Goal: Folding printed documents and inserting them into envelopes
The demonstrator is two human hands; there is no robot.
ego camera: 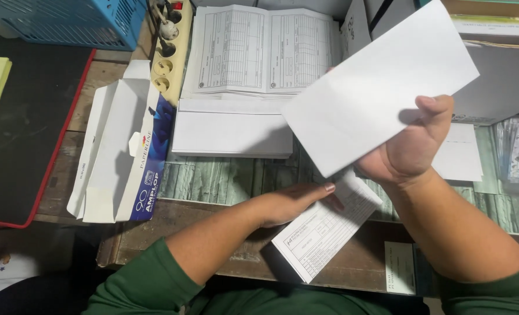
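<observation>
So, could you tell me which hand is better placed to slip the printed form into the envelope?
Left hand: it already rests on the printed form, while the right hand holds up the white envelope.

My right hand (412,150) held a blank white envelope (381,87) tilted above the desk, thumb on its face | my left hand (291,202) lay flat on a folded printed form (323,230) at the desk (224,181) edge | stacked envelopes (231,131) and printed forms (262,49) lay behind | an open envelope box (119,154) stood to the left, beside a power strip (169,49).
</observation>
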